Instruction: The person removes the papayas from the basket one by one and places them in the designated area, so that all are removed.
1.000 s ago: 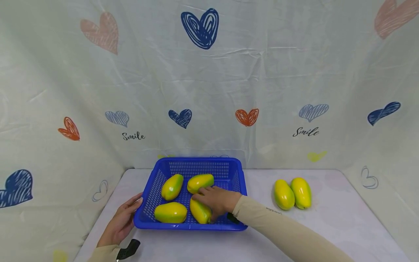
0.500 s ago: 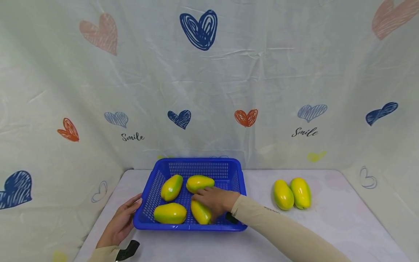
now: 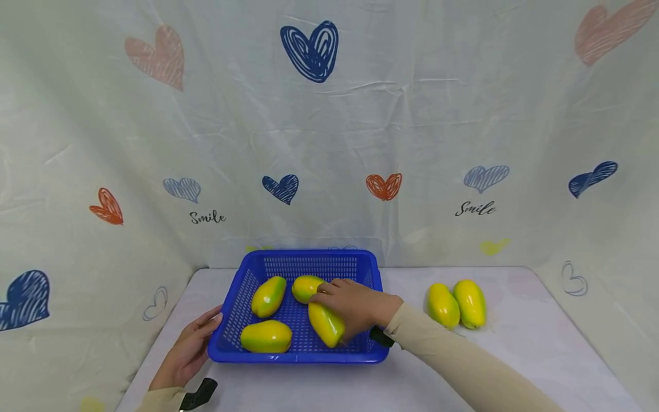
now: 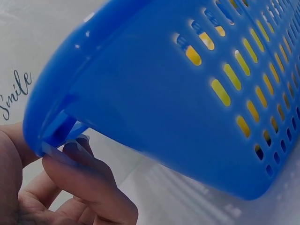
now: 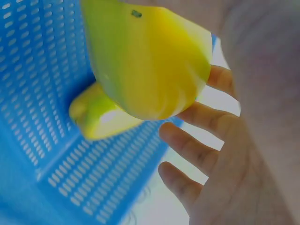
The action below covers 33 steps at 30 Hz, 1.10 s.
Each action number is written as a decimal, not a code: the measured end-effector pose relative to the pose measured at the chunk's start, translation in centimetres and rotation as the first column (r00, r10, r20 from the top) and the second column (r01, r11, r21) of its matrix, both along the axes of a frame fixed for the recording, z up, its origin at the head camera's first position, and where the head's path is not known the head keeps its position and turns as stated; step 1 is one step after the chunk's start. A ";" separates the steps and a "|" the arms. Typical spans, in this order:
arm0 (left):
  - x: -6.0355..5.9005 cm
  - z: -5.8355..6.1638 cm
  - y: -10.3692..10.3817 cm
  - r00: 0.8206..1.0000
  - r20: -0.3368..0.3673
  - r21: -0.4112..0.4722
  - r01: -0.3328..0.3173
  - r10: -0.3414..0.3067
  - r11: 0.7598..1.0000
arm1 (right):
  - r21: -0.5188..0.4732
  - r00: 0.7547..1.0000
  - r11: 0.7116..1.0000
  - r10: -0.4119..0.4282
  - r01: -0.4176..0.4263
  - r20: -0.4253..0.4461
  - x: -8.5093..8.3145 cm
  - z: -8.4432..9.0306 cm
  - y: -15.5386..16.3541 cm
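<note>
A blue slotted basket (image 3: 301, 358) sits on the white table. My right hand (image 3: 355, 306) reaches into it and grips a yellow-green fruit (image 3: 326, 325), tilted and raised a little off the basket floor. In the right wrist view that held fruit (image 5: 150, 61) lies against my palm, with my fingers (image 5: 197, 150) spread beside it and another fruit (image 5: 96, 119) below. Three more fruits lie in the basket: back left (image 3: 268, 296), back middle (image 3: 304, 288) and front left (image 3: 266, 336). My left hand (image 3: 187, 350) holds the basket's left rim, fingers (image 4: 79, 183) curled under the rim (image 4: 47, 136).
Two more yellow-green fruits (image 3: 444, 305) (image 3: 469, 303) lie side by side on the table right of the basket. A heart-printed cloth backdrop (image 3: 329, 143) closes in the back and both sides. Bare table lies in front of the basket.
My right hand has lifted the front fruit and carried it slightly right and toward the basket's back. The left hand stays on the rim.
</note>
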<state>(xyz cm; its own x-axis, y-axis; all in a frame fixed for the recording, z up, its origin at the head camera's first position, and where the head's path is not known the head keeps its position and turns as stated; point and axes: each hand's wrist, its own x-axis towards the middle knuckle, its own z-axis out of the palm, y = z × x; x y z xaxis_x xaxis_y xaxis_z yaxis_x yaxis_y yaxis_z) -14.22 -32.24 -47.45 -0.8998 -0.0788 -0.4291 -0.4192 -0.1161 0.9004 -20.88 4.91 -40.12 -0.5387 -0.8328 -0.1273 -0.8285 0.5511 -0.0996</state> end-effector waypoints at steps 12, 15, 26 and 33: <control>-0.5 0.6 -0.2 1.000 0.016 -0.092 0.021 -0.019 0.996 | -0.268 0.996 0.962 -0.069 0.051 -0.057 0.4 1.5 6.4; -0.6 0.8 -0.2 0.999 0.021 -0.115 0.028 -0.025 0.993 | -0.302 0.992 0.951 -0.093 0.064 -0.080 0.8 2.0 7.8; -0.8 0.5 -0.5 0.998 0.016 -0.125 0.060 -0.058 0.990 | -0.391 0.966 0.896 -0.253 0.210 -0.060 2.6 2.3 13.8; -1.0 0.8 -1.0 0.997 0.024 -0.122 0.081 -0.079 0.989 | -0.440 0.937 0.857 -0.338 0.268 -0.086 3.6 0.9 18.5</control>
<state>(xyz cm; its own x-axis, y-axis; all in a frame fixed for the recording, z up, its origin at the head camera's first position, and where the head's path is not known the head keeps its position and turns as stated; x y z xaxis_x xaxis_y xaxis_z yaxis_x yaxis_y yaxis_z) -15.22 -33.21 -46.64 -0.8971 -0.0596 -0.4377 -0.4399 0.0292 0.8976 -17.30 23.36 -39.21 -0.7568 -0.5814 0.2989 -0.6508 0.7131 -0.2606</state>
